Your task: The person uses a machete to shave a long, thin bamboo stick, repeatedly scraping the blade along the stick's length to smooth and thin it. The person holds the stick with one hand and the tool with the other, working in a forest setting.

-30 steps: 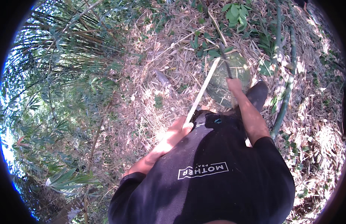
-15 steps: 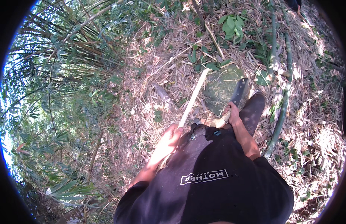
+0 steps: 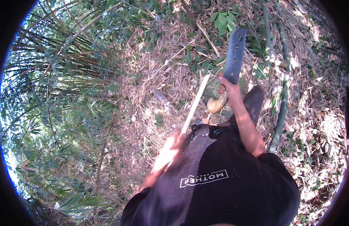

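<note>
My left hand (image 3: 173, 145) grips the near end of a thin pale bamboo strip (image 3: 195, 104) that slants up and away from me over the leaf litter. My right hand (image 3: 228, 87) is closed on the rounded wooden handle of a broad dark cleaver (image 3: 234, 55), whose flat blade points up and away, raised above the strip's far end. The blade has a few small holes along it. My dark shirt (image 3: 219, 180) fills the lower middle of the view. A dark shoe (image 3: 253, 103) shows just beyond my right forearm.
Dry bamboo leaves and straw (image 3: 152, 94) cover the ground. Green bamboo stems (image 3: 283, 75) lie along the right. Dense bamboo foliage (image 3: 57, 94) crowds the left side, and small green plants (image 3: 221, 20) grow at the top.
My right hand has lifted the cleaver: it was low beside the strip's far end, and now its blade stands high and in full view. The left hand still holds the strip.
</note>
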The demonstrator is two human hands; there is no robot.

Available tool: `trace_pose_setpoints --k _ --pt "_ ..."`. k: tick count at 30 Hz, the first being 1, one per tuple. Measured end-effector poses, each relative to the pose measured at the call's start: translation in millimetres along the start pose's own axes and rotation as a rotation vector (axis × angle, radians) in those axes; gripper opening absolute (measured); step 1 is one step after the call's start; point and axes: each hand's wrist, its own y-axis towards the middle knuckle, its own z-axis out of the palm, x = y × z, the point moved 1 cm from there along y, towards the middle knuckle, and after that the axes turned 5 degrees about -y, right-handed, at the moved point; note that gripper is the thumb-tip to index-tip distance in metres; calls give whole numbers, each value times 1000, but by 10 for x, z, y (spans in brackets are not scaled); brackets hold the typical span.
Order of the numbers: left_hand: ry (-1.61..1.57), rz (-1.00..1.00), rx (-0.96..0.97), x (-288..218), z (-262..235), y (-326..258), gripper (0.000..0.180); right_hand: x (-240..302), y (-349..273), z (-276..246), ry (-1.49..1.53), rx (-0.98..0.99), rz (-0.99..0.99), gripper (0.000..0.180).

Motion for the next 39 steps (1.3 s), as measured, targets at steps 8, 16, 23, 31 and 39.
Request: trace_pose_setpoints --k 8,16,23,31,39 --pt "26 94 13 280 -46 33 27 -54 4 108 -18 169 37 24" --pt "-36 198 105 514 -75 44 26 -81 145 -25 -73 19 2 11" --pt "-61 6 -7 416 -154 18 27 51 141 -338 -301 -116 -61 16" --pt "148 268 -121 236 -455 251 34 -324 -237 -233 -524 -66 10 26" --pt "160 505 -356 -125 -1129 410 30 -700 -411 -436 -400 12 163 20"
